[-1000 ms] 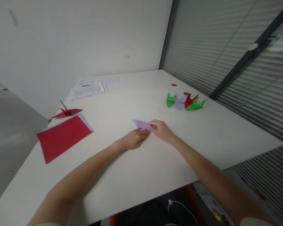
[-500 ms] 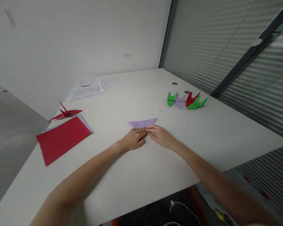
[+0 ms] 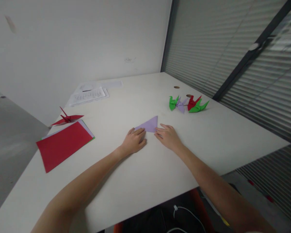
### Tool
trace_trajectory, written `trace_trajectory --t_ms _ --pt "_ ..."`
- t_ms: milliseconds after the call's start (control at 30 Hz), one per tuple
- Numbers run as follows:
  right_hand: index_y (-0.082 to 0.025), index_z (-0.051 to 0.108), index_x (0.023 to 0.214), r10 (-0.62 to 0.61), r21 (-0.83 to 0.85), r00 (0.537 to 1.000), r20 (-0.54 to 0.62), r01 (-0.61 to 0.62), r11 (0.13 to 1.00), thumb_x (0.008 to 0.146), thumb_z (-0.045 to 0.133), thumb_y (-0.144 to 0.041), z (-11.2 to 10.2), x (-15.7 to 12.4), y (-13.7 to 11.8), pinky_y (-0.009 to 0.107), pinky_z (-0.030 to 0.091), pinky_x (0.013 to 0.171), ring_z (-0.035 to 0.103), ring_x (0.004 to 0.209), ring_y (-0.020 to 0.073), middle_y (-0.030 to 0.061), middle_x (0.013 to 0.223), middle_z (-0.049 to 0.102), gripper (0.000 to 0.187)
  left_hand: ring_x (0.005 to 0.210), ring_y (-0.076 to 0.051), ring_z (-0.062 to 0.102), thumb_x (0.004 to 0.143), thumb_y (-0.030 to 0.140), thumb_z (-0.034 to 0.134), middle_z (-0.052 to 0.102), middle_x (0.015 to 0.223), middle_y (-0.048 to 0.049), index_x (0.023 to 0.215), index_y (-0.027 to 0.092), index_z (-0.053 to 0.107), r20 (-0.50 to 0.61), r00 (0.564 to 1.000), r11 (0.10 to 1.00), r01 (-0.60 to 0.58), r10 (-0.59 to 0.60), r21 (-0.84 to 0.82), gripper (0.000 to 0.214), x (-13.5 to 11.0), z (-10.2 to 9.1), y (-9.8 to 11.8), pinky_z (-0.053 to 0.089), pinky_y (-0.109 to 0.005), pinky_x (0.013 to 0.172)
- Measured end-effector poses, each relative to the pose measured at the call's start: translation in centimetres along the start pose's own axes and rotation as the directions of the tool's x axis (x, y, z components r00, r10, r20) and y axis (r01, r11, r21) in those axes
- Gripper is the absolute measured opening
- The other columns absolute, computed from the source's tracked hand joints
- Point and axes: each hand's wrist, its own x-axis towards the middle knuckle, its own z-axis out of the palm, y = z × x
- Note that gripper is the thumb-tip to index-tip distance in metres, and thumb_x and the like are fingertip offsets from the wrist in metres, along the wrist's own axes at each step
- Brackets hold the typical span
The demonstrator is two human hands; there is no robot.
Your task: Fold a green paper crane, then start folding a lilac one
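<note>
A piece of folded purple origami paper (image 3: 150, 125), triangular in outline, lies flat on the white table between my hands. My left hand (image 3: 134, 139) rests over its left corner, fingers stretched out and pressing it to the tabletop; that corner is partly hidden beneath them. My right hand (image 3: 167, 136) is at the paper's right corner, its fingers apart and the tips touching or nearly touching the edge.
Red paper (image 3: 66, 144) tops a stack at the left, with a red paper crane (image 3: 67, 119) behind it. Green (image 3: 173, 103), purple (image 3: 181, 105) and red (image 3: 193, 103) cranes stand at the right. Written sheets (image 3: 88, 95) lie at the back left.
The purple paper has gone from a wide strip shape to a triangle with its peak at the right. My hands have moved apart, the left one to the left and the right one to the right.
</note>
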Motion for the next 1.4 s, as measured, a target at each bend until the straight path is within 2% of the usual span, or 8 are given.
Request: trace_trajectory --t_ms 133,400,733,800,900,1000,1233,1400 --pt "-0.02 0.073 0.098 0.048 -0.009 0.999 0.005 -0.048 0.999 0.094 0.047 -0.032 0.0 0.1 0.0 0.044 0.037 0.098 0.05 0.121 0.0297 0.0062 0.119 0.068 0.029 0.128 -0.025 0.047 0.092 0.036 0.044 0.051 0.138 -0.0124 0.136 0.018 0.042 0.011 1.0 0.999 0.019 -0.02 0.031 0.048 0.0 0.0 0.2 0.027 -0.05 0.112" --pt "-0.02 0.064 0.118 0.031 -0.065 0.999 0.027 -0.029 0.997 0.091 0.044 -0.055 0.0 -0.2 -1.3 0.047 0.032 0.099 0.053 0.116 0.0299 0.0123 0.125 0.063 0.048 0.107 -0.029 0.055 0.088 0.046 0.048 0.058 0.117 -0.0135 0.125 0.02 0.054 -0.039 0.995 0.982 0.099 -0.094 0.158 0.046 -0.1 -0.7 0.8 0.035 -0.051 0.102" --pt "-0.023 0.065 0.119 0.077 -0.087 0.996 0.048 -0.072 0.994 0.091 0.044 -0.055 0.4 -0.4 -1.0 0.05 0.03 0.102 0.048 0.123 0.0323 0.0091 0.13 0.06 0.048 0.094 -0.033 0.06 0.085 0.053 0.049 0.065 0.089 -0.0171 0.089 0.011 0.068 -0.148 0.962 0.914 0.265 -0.229 0.307 0.046 0.0 -0.8 1.0 0.023 -0.063 0.107" --pt "-0.022 0.066 0.118 0.07 -0.085 0.996 0.054 -0.066 0.994 0.091 0.045 -0.055 0.4 -0.4 -1.0 0.049 0.032 0.102 0.049 0.123 0.0318 0.0095 0.13 0.06 0.048 0.1 -0.033 0.059 0.088 0.044 0.048 0.066 0.092 -0.017 0.086 0.013 0.067 -0.15 0.972 0.939 0.214 -0.178 0.268 0.036 -0.1 -1.1 0.9 0.023 -0.062 0.109" --pt "-0.021 0.066 0.117 0.055 -0.077 0.997 0.06 -0.05 0.996 0.09 0.047 -0.053 0.4 -0.3 -0.9 0.047 0.033 0.101 0.048 0.123 0.0308 0.0108 0.128 0.061 0.046 0.113 -0.029 0.055 0.091 0.031 0.046 0.062 0.116 -0.0167 0.101 0.015 0.064 -0.071 0.996 0.991 -0.05 0.059 0.127 0.026 -0.2 -1.1 1.4 0.036 -0.051 0.107" --pt "-0.02 0.065 0.118 0.039 -0.07 0.998 0.054 -0.035 0.997 0.091 0.049 -0.048 0.5 -0.3 -0.8 0.044 0.034 0.101 0.049 0.123 0.0289 0.0108 0.128 0.061 0.042 0.123 -0.027 0.05 0.092 0.037 0.044 0.054 0.131 -0.0167 0.121 0.015 0.055 -0.024 0.982 0.982 -0.187 0.187 0.02 0.037 -0.2 -0.7 2.0 0.041 -0.045 0.104" --pt "-0.021 0.066 0.118 0.047 -0.069 0.998 0.028 -0.045 0.997 0.09 0.044 -0.056 0.8 -0.4 -0.7 0.044 0.036 0.099 0.05 0.121 0.0292 0.0106 0.128 0.061 0.049 0.127 -0.032 0.047 0.092 0.052 0.041 0.051 0.137 -0.0166 0.124 0.017 0.051 -0.005 1.0 0.997 0.008 -0.008 0.081 0.048 -0.4 0.1 2.2 0.036 -0.051 0.105" --pt "-0.024 0.066 0.118 0.059 -0.066 0.998 0.029 -0.057 0.996 0.09 0.046 -0.056 0.7 -0.5 -0.9 0.044 0.035 0.098 0.05 0.118 0.029 0.0103 0.126 0.062 0.047 0.121 -0.032 0.05 0.089 0.058 0.043 0.055 0.131 -0.0151 0.124 0.021 0.051 -0.093 0.991 0.985 0.111 -0.099 0.132 0.052 -0.3 0.2 1.7 0.029 -0.056 0.107"
